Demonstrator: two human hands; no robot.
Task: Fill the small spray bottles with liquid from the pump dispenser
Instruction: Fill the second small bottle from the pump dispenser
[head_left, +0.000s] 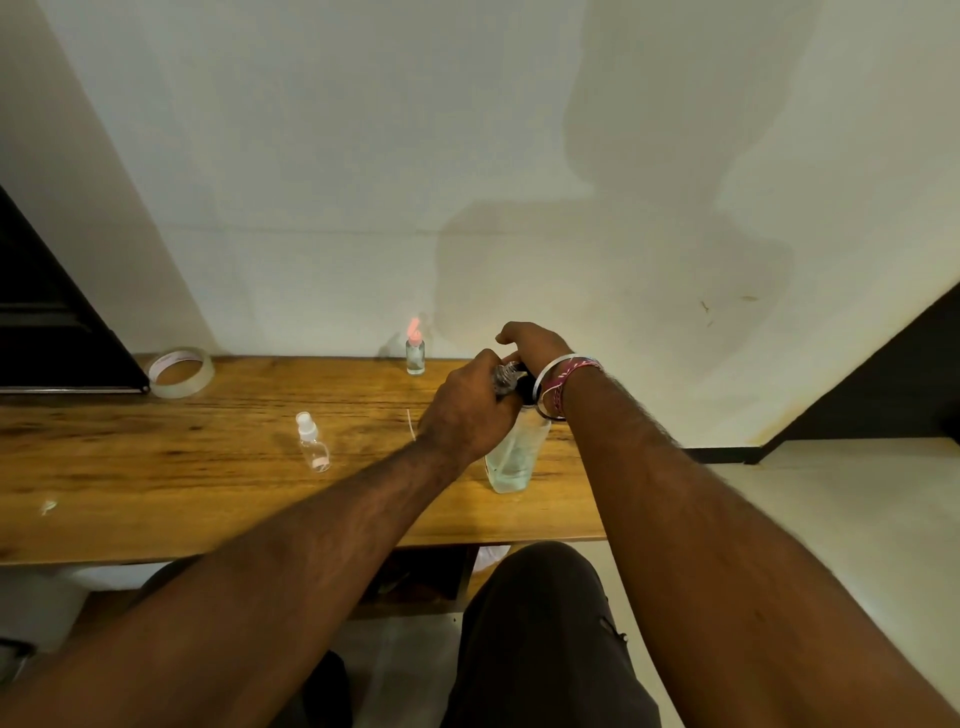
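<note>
The pump dispenser (514, 457), a clear bottle with a black pump and a little liquid in it, stands on the wooden table (156, 467) right of centre. My right hand (535, 343) sits on top of its pump head with fingers curled over it. My left hand (467, 415) grips a small clear bottle (506, 376) held against the pump's spout; most of that bottle is hidden. Another small spray bottle (313, 442) with a white cap stands to the left. A third small bottle (415, 354) with a pink top stands at the back by the wall.
A roll of clear tape (181, 372) lies at the table's back left, beside a dark panel (52, 332). A thin white tube (410, 423) lies near my left hand. A small pale cap (49, 506) rests at the front left. The table's right end is just past the dispenser.
</note>
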